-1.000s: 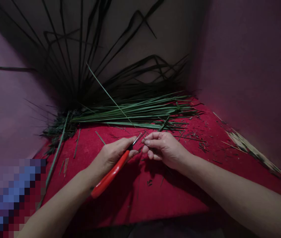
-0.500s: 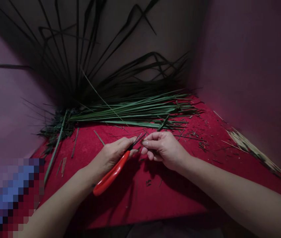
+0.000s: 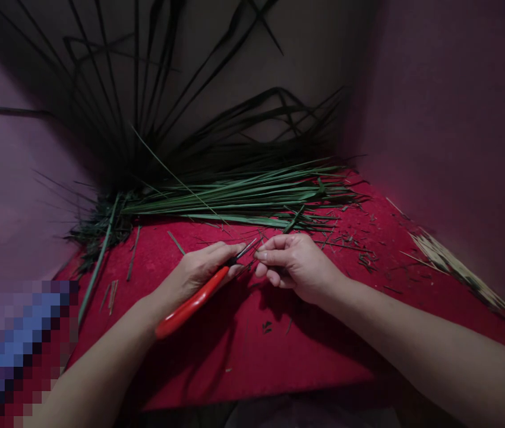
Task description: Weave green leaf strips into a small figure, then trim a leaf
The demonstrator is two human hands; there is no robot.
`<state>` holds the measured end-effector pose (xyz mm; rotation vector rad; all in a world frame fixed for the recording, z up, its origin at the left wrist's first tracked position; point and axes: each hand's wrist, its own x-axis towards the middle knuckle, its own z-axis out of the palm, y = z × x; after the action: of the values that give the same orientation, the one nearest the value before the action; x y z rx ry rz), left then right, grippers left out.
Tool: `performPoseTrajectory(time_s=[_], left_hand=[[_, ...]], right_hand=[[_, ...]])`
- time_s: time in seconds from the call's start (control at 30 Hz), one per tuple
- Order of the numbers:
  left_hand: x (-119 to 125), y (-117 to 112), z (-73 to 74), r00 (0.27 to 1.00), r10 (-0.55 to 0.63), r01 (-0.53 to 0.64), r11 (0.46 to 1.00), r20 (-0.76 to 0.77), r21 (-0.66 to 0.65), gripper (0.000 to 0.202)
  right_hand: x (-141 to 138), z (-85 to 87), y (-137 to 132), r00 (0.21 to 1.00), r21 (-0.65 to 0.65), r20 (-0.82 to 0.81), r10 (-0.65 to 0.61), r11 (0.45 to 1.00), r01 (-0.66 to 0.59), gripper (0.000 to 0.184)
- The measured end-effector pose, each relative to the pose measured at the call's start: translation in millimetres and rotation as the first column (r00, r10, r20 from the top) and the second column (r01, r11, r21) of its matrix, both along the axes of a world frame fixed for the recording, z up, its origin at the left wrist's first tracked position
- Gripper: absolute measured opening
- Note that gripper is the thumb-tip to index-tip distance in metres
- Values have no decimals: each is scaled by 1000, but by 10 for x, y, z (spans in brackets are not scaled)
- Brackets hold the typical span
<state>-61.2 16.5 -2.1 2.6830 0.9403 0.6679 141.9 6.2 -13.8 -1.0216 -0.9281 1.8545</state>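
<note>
My left hand (image 3: 199,270) is closed round a red-handled cutting tool (image 3: 190,303), whose dark blades point up and right toward my other hand. My right hand (image 3: 294,261) pinches a thin dark leaf strip (image 3: 259,252) between thumb and fingertips, right at the blade tips. Both hands hover just above a red cloth (image 3: 252,351). Whether the blades touch the strip is too dark to tell.
A bundle of long green leaves (image 3: 243,199) lies across the back of the red cloth, with more leaves fanning up against the dark wall behind. Small cut scraps (image 3: 359,255) litter the cloth at right. A pale pile of thin sticks (image 3: 453,270) lies at far right.
The tool's handle has swung a little lower and leftward. Both hands stay together at the same spot; the view has tilted slightly.
</note>
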Motion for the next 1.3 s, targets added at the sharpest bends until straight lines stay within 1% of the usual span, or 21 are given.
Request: performPoseTrajectory(time_s=[0.07,0.13,0.23,0.3,0.33,0.37,0.4,0.47,0.53,0.6,0.7,0.83,1.07,1.2,1.3], left_hand=[[-42,17,-39,999,4,-3,999,-45,39,35],[-91,47,-61,997,43,-37,995,-57,96,37],[-144,86,-45,988,151,-153,973,29,172,32],[-148,87,-24,971,223,-235,956,90,173,27],[-139,78,-20,965,241,-256,953,105,163,27],[-124,64,-22,966,239,-252,956,102,151,28],[-106,47,-30,973,211,-223,964,95,146,29],[-64,10,-59,994,90,-98,985,60,146,33],[-28,-20,-91,1000,-17,16,992,6,124,37],[-7,-39,-114,997,-59,62,995,-49,77,39],[0,-48,-133,995,-52,55,998,-84,30,38],[-5,-42,-141,998,-36,38,999,-59,30,35],[32,-51,-97,998,-48,50,997,-33,61,31],[7,-41,-118,997,-40,47,993,-59,111,32],[-34,-37,-133,994,-36,44,996,-99,82,36]], right_hand=[[-1,4,2,1000,-4,-6,3,1000,-3,10],[-1,10,3,1000,-12,-8,3,1000,-3,9],[0,23,1,1000,-26,14,2,1000,-2,7],[-1,25,-1,1000,-30,23,1,1000,0,7],[-2,21,-1,1000,-29,20,4,1000,-4,7],[-5,14,0,1000,-24,10,10,1000,-10,8],[-8,3,1,1000,-15,-6,18,1000,-18,9],[-15,-21,4,998,14,-49,36,999,-35,9],[-18,-37,4,995,29,-81,54,998,-51,5],[-15,-37,1,995,7,-79,62,998,-62,4],[-8,-18,-13,995,-27,-62,75,997,-77,5],[-11,-3,-32,993,17,-69,91,996,-90,3],[-26,5,-37,999,46,47,1,999,-3,11],[-29,11,-41,995,55,96,-39,998,34,12],[-29,6,-35,992,55,112,-52,997,46,13]])
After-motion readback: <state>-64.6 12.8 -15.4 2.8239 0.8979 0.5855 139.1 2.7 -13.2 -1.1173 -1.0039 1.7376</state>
